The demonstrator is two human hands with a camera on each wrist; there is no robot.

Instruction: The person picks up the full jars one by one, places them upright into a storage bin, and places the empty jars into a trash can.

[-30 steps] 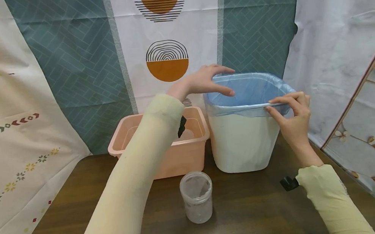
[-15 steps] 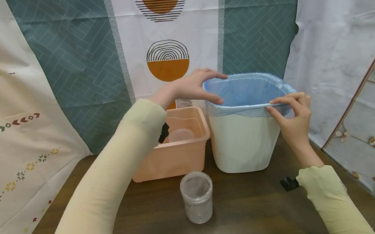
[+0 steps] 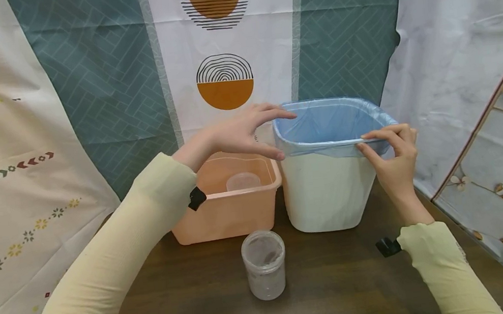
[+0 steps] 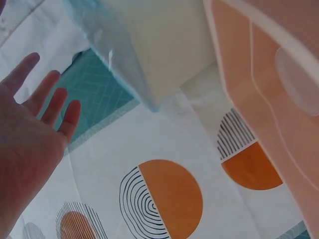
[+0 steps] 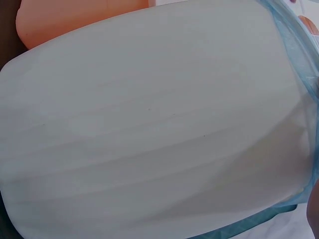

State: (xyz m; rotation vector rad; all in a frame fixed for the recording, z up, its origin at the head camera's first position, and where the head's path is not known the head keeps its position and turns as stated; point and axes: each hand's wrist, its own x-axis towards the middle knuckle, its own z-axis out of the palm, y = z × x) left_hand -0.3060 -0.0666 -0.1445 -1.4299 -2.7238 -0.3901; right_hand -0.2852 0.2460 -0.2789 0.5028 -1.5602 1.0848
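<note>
A white trash bin (image 3: 328,190) stands at the back right, lined with a blue trash bag (image 3: 330,118) folded over its rim. My right hand (image 3: 394,155) pinches the bag and rim at the front right corner, thumb outside. My left hand (image 3: 246,132) is spread with thumb and fingers apart, above the pink basin (image 3: 234,212) and just left of the bin. It holds nothing; the left wrist view shows its fingers (image 4: 50,99) loosely extended near the bag's edge. In the right wrist view the bin's wall (image 5: 149,119) fills most of the picture.
A clear plastic jar (image 3: 265,270) without a lid stands on the dark wooden table (image 3: 329,282), in front of the basin. Inside the basin lies a round translucent piece (image 3: 242,181). Patterned cloths (image 3: 110,80) hang behind and at both sides.
My left hand has moved left and down, from over the bin's left rim to above the basin. The right hand keeps its pinch on the rim, and the bin has not moved.
</note>
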